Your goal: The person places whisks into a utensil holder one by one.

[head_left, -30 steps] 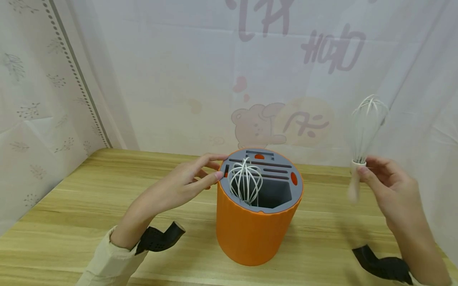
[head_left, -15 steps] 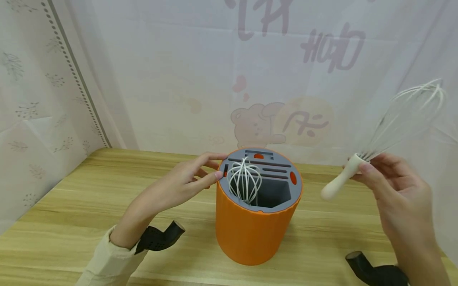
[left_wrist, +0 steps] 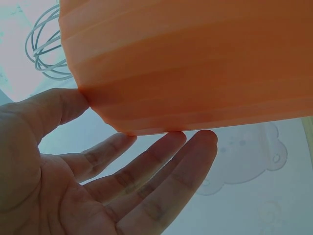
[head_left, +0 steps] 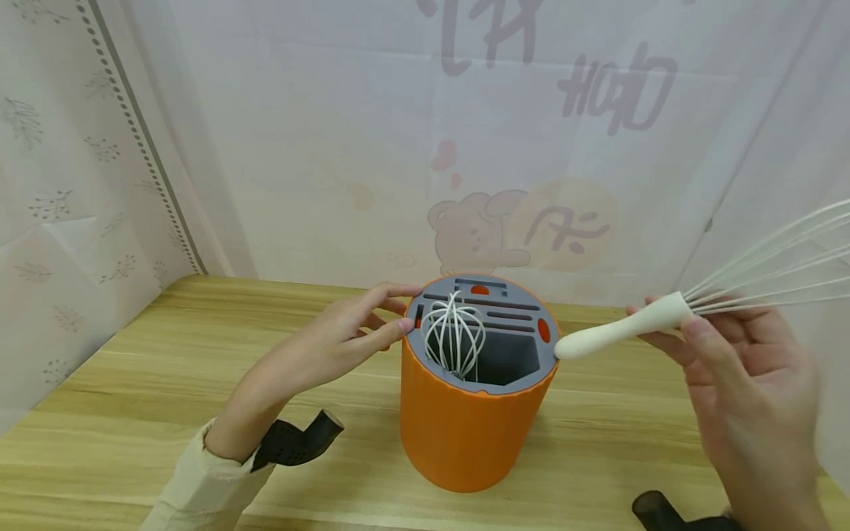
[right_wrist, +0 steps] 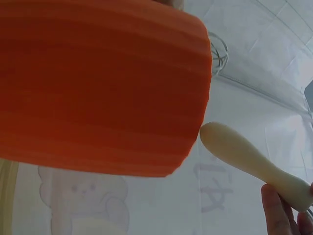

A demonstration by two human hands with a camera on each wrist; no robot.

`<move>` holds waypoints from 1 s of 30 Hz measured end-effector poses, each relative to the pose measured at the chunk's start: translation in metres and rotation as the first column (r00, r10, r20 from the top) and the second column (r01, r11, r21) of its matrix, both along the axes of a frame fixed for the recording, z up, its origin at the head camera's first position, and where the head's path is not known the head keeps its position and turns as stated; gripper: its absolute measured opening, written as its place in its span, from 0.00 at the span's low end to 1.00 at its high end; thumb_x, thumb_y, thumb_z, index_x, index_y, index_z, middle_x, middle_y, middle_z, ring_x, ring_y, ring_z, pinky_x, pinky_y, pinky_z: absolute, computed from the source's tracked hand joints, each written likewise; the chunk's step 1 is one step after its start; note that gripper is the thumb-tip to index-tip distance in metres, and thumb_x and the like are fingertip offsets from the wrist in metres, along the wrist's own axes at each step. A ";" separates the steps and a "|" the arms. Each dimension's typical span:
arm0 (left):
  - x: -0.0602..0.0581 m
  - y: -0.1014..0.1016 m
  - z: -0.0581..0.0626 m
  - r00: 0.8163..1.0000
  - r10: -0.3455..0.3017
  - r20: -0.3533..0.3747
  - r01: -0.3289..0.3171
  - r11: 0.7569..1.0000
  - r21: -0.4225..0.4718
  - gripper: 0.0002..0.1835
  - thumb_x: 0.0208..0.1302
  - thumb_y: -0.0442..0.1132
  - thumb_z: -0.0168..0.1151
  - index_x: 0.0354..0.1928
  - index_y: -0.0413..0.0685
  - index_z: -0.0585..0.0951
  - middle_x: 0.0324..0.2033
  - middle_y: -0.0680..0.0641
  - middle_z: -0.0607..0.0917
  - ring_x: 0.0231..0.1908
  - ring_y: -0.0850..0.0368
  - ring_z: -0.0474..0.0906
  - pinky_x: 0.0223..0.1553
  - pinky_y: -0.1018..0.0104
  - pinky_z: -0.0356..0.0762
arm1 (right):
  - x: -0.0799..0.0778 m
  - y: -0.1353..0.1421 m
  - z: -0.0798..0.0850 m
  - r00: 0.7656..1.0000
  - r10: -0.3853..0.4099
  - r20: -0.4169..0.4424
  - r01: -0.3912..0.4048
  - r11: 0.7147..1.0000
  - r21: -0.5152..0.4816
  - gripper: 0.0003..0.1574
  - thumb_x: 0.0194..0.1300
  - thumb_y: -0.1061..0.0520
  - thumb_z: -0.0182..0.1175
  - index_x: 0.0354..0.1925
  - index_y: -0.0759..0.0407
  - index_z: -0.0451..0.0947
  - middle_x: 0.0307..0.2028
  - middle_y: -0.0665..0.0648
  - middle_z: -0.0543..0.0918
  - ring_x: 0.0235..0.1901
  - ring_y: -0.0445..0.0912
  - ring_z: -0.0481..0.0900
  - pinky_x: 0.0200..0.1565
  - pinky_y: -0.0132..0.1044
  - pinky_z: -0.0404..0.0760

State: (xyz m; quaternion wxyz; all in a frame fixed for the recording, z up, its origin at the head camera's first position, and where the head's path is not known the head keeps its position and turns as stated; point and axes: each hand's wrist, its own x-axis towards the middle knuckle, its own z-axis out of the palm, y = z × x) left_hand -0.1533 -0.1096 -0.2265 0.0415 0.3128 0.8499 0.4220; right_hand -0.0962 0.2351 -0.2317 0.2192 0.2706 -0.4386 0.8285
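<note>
An orange ribbed utensil holder [head_left: 471, 442] with a grey slotted top [head_left: 485, 302] stands on the table. A whisk [head_left: 455, 339] sits in its large opening, wire loops up and handle hidden inside. My left hand [head_left: 332, 343] touches the holder's left side near the rim, with thumb and fingertips [left_wrist: 208, 139] resting against the wall. My right hand [head_left: 750, 369] pinches a second whisk [head_left: 620, 332] at the top of its cream handle. That whisk lies nearly level, its loops running past the right edge of the head view. Its rounded handle end [right_wrist: 215, 137] is right at the holder's rim.
The wooden table [head_left: 166, 383] spreads around the holder. A pale printed curtain [head_left: 319, 147] hangs behind it. Black wrist mounts [head_left: 299, 442] stick out below both hands.
My right hand has turned the held whisk from upright to nearly level, bringing its handle end left to the holder's rim and its loops right. The left hand and the holder stay nearly still.
</note>
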 end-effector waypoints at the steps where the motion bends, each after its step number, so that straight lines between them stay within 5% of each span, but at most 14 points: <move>1: 0.000 0.000 0.000 1.000 0.000 0.000 0.000 1.000 0.000 0.22 0.69 0.48 0.51 0.63 0.57 0.66 0.61 0.55 0.73 0.43 0.61 0.81 0.44 0.65 0.80 | 0.000 -0.001 0.000 1.000 0.012 -0.005 -0.012 1.000 -0.001 0.21 0.61 0.84 0.34 0.53 0.86 0.58 0.43 0.77 0.77 0.45 0.68 0.78 0.52 0.56 0.75; 12: 0.000 0.000 0.000 1.000 -0.008 0.000 0.008 1.000 0.004 0.21 0.69 0.48 0.50 0.63 0.57 0.66 0.62 0.55 0.72 0.44 0.59 0.81 0.44 0.65 0.80 | 0.005 -0.021 -0.006 0.999 0.019 -0.041 -0.010 0.976 0.218 0.27 0.61 0.84 0.35 0.60 0.82 0.53 0.49 0.75 0.75 0.51 0.64 0.76 0.56 0.51 0.73; 24: 0.000 0.000 0.000 1.000 0.000 -0.002 0.000 1.000 0.000 0.22 0.69 0.48 0.50 0.63 0.58 0.66 0.59 0.55 0.74 0.43 0.60 0.81 0.43 0.64 0.80 | 0.009 -0.041 -0.010 0.989 -0.142 -0.045 0.146 0.865 0.479 0.23 0.57 0.84 0.46 0.53 0.81 0.60 0.46 0.67 0.79 0.49 0.52 0.80 0.54 0.34 0.76; 30: 0.000 0.000 0.000 1.000 -0.004 -0.011 0.004 1.000 0.002 0.22 0.69 0.47 0.51 0.63 0.57 0.66 0.59 0.54 0.75 0.43 0.60 0.81 0.43 0.64 0.80 | 0.007 -0.052 -0.013 0.992 -0.084 -0.099 0.121 0.873 0.472 0.24 0.55 0.84 0.48 0.52 0.82 0.60 0.45 0.69 0.78 0.50 0.53 0.79 0.54 0.34 0.76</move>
